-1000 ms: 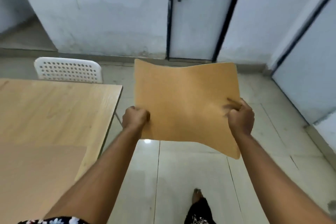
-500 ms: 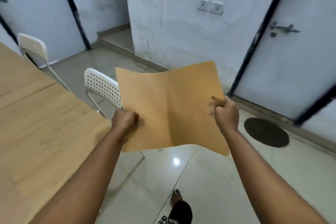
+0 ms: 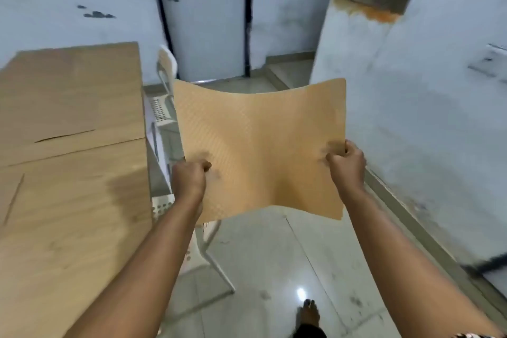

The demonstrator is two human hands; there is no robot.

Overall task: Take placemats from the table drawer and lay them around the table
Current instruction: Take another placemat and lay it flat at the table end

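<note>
A tan placemat is held out in the air in front of the person, over the pale tiled floor and just to the right of the wooden table. It is gripped at both side edges: the left hand is curled round its left edge with the thumb pressed on the upper face, and the right hand is curled round its right edge in the same way. The mat is bowed between the two grips, its middle sagging and its far corners raised. A fine woven texture is seen on its surface. Another flat tan sheet, possibly a second mat, is seen lying on the far part of the table. A white perforated chair is partly hidden behind the held mat, close beside the table's edge. A bare foot is seen on the floor below
</note>
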